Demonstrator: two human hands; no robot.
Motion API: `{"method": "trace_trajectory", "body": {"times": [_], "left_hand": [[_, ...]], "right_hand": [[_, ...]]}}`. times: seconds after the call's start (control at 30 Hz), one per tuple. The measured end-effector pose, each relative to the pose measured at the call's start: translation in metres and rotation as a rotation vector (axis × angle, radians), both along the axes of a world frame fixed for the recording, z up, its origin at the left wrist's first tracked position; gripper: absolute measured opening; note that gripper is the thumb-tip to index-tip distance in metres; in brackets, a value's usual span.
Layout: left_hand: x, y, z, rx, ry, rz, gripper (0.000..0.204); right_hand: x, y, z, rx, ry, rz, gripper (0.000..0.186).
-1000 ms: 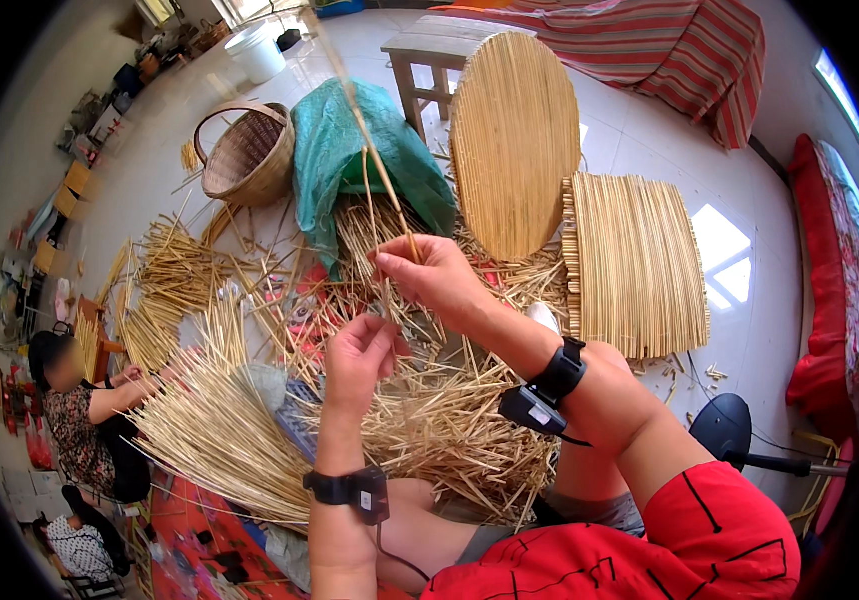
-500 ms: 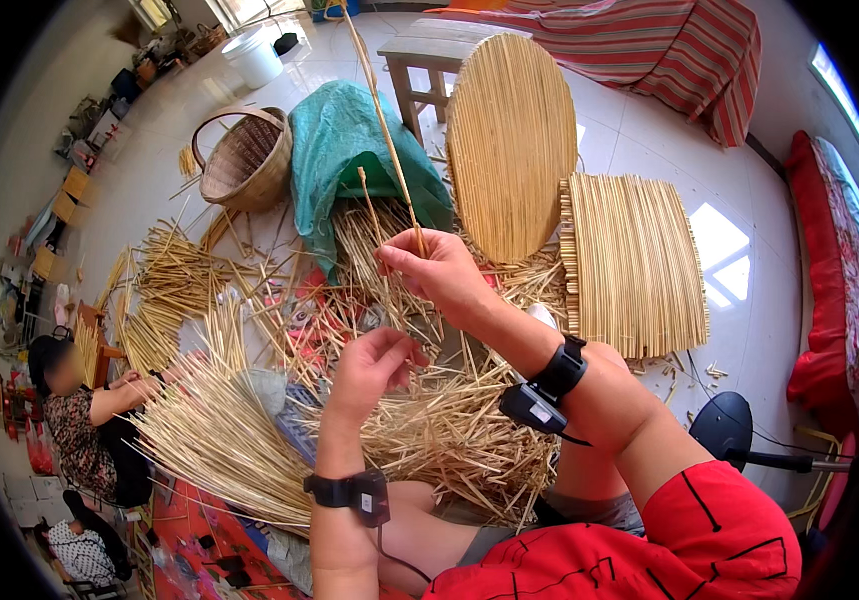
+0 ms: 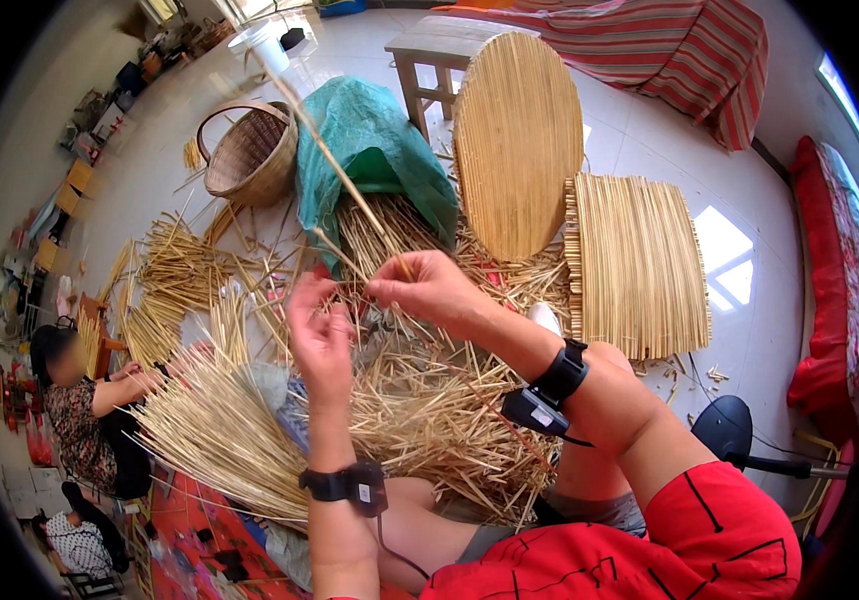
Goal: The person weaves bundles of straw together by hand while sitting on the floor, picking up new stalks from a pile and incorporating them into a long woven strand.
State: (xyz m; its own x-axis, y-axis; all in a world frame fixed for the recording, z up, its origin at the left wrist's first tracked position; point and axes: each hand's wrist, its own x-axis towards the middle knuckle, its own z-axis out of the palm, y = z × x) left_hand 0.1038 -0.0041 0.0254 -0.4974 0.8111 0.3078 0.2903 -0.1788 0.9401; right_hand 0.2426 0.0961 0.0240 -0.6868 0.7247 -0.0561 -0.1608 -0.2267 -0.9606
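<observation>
My right hand point(image 3: 424, 287) pinches a long tan reed stalk point(image 3: 337, 165) that slants up and to the left across the view. A shorter stalk point(image 3: 337, 252) also sticks out from between its fingers. My left hand point(image 3: 319, 330) is raised just left of the right one, fingers apart with nothing seen in them. Below both hands lies a loose heap of cut stalks point(image 3: 449, 440). A fanned bundle of pale straw-like stalks point(image 3: 219, 440) spreads to the left, close to my left forearm.
A green sack point(image 3: 359, 120) full of stalks sits ahead, beside a handled basket point(image 3: 254, 160). An oval panel of stalks point(image 3: 519, 150) leans by a wooden stool point(image 3: 409, 75); a rectangular panel point(image 3: 639, 270) stands right. Another person point(image 3: 79, 420) sits far left.
The long stalk has tipped from nearly upright toward the left. My left hand has risen and moved left, its fingers spreading. My right hand has dropped slightly.
</observation>
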Motion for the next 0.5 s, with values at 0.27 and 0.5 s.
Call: {"method": "trace_trajectory", "body": {"times": [0.27,0.5], "left_hand": [[-0.031,-0.002,0.005,0.105,0.845,0.238,0.042],[-0.066,-0.006,0.002,0.007,1.012,0.368,0.014]], "right_hand": [[-0.014,-0.027,-0.022,0.033,-0.098,0.152,0.02],[-0.016,-0.036,-0.019,0.07,-0.062,0.271,0.019]]}}
